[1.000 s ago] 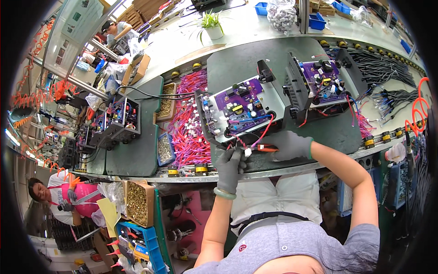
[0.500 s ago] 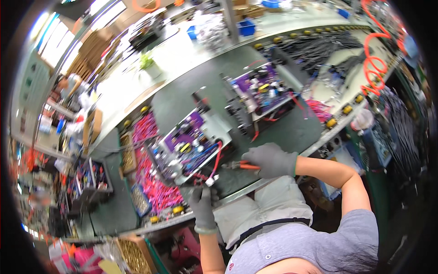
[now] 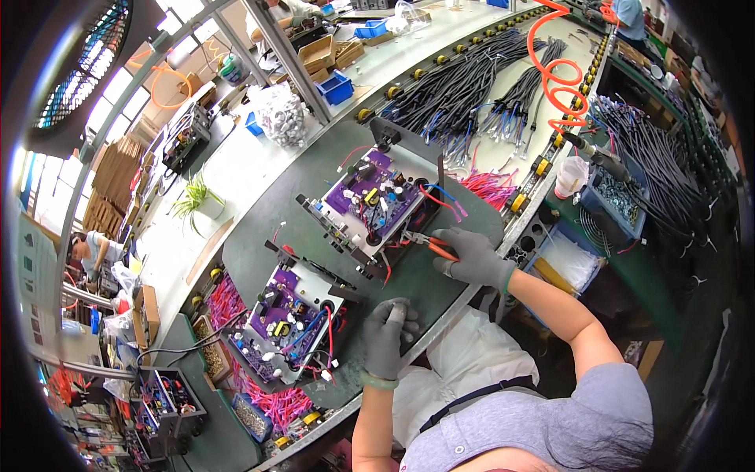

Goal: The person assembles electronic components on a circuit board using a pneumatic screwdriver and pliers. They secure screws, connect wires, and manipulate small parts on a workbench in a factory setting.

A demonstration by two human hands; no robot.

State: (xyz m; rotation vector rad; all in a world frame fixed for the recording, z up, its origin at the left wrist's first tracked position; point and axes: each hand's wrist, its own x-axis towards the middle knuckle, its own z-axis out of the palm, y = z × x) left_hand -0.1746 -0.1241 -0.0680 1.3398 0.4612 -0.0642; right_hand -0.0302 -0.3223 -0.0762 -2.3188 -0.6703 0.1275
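Observation:
My gloved right hand [image 3: 478, 259] grips pliers [image 3: 442, 248] with red-orange handles. Their jaws reach the near right edge of an open metal chassis [image 3: 373, 197], close to its wires. Inside it lies a purple circuit board, and red and blue wires stick out at the right. My gloved left hand [image 3: 385, 338] hovers over the front of the green mat, its fingers curled closed; whether something is in them is hidden. To its left sits a second open chassis [image 3: 287, 318] with a purple board, red and blue wires and a white connector.
Pink wire bundles [image 3: 283, 405] lie at the left, near a blue tray of small parts [image 3: 252, 417]. Black cables [image 3: 456, 86] fill the far right of the bench. An orange coiled hose [image 3: 562, 75] hangs there. A blue bin of screws [image 3: 617, 197] stands at right.
The view has shifted, so the bench appears farther left and lower. My right hand has brought the pliers to the right chassis. My left hand has moved away from the left chassis's white connector.

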